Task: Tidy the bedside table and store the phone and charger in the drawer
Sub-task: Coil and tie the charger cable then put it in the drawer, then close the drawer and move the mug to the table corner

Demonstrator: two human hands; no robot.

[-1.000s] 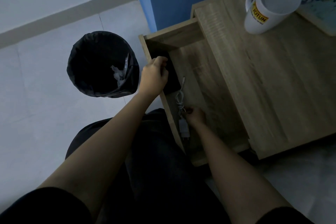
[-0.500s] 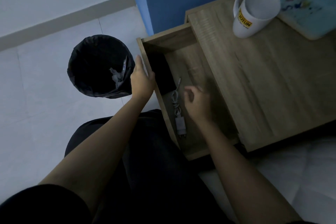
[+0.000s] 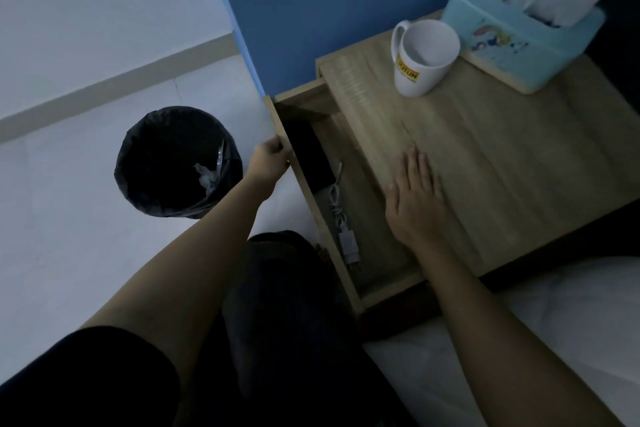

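A: Drawer [image 3: 349, 204] open, dark phone [image 3: 311, 158] flat along the front panel, white charger [image 3: 348, 241] just beside it with the cable bunched up.

B: Hands?

A: Left hand [image 3: 268, 161] gripping the drawer's front edge. Right hand [image 3: 414, 198] flat, palm down on the bedside table [image 3: 502, 163].

B: Anything else up top?

A: White mug [image 3: 420, 57], teal tissue box [image 3: 519, 29] touching it. Black-lined trash bin [image 3: 176, 161] on the floor.
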